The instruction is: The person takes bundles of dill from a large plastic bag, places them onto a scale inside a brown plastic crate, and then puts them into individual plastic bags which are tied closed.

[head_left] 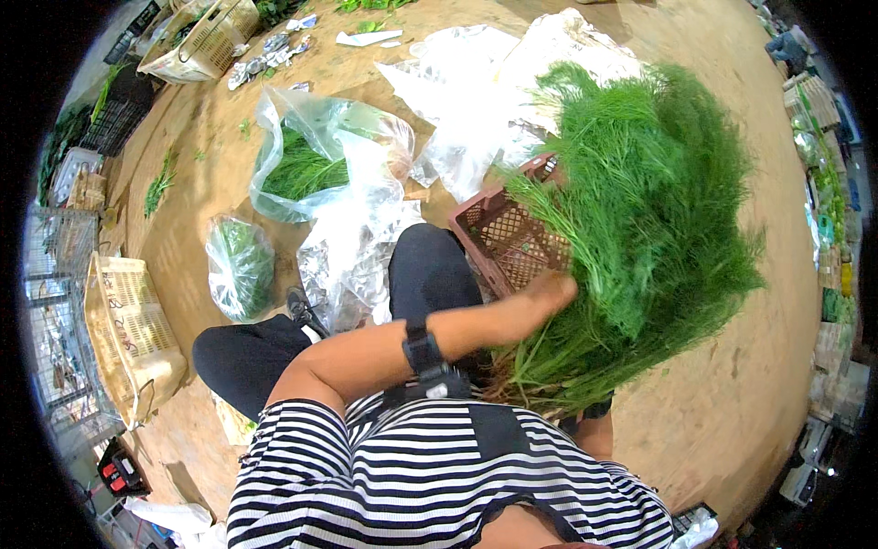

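A large, feathery green bunch of dill (640, 210) fills the right side, its stalk ends gathered close to my striped shirt. My left hand (549, 295) reaches across my body and touches the near left side of the dill; its fingers are blurred and partly lost in the fronds. Only a bit of my right forearm shows below the bunch, and the dill covers that hand. Behind the dill, partly hidden by it, a brown mesh-sided plastic crate (477, 212) stands in front of my knee.
An opened clear plastic bag (366, 146) with greens lies ahead, beside crumpled white plastic sheets (457, 82). A filled clear bag (240, 270) sits at left, near a cream plastic crate (137, 320). Another cream crate (206, 46) stands far left. Several goods line the right edge.
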